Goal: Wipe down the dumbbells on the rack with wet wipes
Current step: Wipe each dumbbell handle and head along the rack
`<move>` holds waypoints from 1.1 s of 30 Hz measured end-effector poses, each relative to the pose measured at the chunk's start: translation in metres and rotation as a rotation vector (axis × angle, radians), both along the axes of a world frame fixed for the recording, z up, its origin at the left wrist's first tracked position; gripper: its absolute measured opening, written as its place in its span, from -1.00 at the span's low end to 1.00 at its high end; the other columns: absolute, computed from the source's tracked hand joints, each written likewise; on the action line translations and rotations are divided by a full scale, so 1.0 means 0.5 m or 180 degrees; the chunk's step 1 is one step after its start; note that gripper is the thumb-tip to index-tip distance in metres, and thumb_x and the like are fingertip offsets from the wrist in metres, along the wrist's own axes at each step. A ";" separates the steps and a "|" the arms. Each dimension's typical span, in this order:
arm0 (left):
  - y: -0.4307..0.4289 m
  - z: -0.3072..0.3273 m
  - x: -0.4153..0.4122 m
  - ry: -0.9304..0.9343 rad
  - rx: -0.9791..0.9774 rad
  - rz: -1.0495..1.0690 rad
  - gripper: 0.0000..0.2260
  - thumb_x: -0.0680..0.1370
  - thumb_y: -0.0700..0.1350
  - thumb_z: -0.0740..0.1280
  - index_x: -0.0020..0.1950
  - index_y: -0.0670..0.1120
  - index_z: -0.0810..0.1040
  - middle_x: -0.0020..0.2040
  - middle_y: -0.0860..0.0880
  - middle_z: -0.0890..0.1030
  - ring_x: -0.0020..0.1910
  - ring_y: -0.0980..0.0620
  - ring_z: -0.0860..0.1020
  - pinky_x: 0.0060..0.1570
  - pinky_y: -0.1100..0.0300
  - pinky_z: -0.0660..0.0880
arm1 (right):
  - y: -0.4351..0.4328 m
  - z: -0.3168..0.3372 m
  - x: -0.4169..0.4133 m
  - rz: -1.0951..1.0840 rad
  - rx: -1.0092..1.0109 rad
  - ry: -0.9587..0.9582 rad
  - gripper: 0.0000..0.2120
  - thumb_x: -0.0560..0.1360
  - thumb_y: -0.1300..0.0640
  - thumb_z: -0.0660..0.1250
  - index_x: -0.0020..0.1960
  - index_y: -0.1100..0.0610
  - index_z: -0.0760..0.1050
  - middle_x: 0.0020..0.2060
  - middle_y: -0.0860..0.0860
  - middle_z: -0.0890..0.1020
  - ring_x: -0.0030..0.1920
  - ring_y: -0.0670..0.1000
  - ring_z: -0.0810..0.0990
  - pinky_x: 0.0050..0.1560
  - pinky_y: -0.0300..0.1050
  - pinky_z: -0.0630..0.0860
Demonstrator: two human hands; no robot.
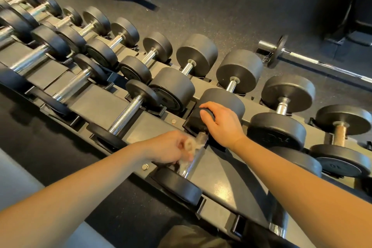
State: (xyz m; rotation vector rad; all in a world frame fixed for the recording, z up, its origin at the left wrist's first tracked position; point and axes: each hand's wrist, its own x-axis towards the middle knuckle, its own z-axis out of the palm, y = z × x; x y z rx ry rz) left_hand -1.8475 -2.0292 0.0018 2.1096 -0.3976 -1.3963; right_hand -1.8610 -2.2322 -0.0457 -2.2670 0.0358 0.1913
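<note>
Grey rack (141,125) cradles dumbbell (179,185) — left hand (169,147) holds wipe (190,146) against it.

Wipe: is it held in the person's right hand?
No, the left hand presses the wipe against the dumbbell's handle, while the right hand holds that dumbbell's head.

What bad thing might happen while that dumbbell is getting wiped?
The left hand pinches a white wet wipe on the knurled chrome handle; the rough grip might shred it. The right hand grips the black round dumbbell head; if it rolls, fingers could get squeezed against the grey metal rack.
</note>
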 end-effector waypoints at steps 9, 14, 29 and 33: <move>-0.041 -0.019 -0.010 -0.1160 -0.0725 0.1124 -0.72 0.52 -0.10 0.52 0.08 0.03 0.45 -0.31 -0.05 0.65 -0.39 0.08 0.61 -0.28 0.18 0.58 | -0.003 -0.004 0.000 -0.0002 -0.0021 -0.0076 -0.71 0.69 -0.08 0.15 0.27 -0.01 0.55 0.12 -0.09 0.64 0.10 -0.10 0.58 0.12 -0.11 0.53; -0.028 -0.025 -0.009 -0.1682 -0.0802 0.0947 -0.83 0.58 -0.12 0.46 0.14 0.03 0.57 -0.31 0.00 0.61 -0.39 0.10 0.60 -0.30 0.12 0.59 | 0.001 -0.007 0.001 -0.0020 -0.0037 -0.0114 -0.71 0.68 -0.06 0.15 0.26 0.01 0.56 0.11 -0.07 0.65 0.09 -0.07 0.59 0.12 -0.05 0.54; -0.073 -0.002 -0.021 -0.1990 -0.0109 -0.0196 -0.76 0.57 0.00 0.41 -0.26 0.03 0.48 -0.37 0.07 0.49 -0.37 0.11 0.47 -0.31 0.16 0.40 | -0.003 0.002 0.002 0.0048 0.0166 -0.0010 -0.73 0.71 -0.04 0.12 0.24 -0.01 0.55 0.09 -0.07 0.64 0.06 -0.08 0.56 0.10 -0.06 0.52; -0.017 0.040 -0.041 -0.0983 0.0353 -0.0281 -0.80 0.56 -0.04 0.44 -0.23 -0.05 0.56 -0.35 0.08 0.48 -0.33 0.13 0.46 -0.21 0.16 0.45 | -0.004 0.004 0.001 0.0023 0.0271 0.0057 -0.74 0.70 -0.05 0.12 0.20 -0.03 0.56 0.04 -0.08 0.63 0.03 -0.05 0.55 0.08 -0.02 0.53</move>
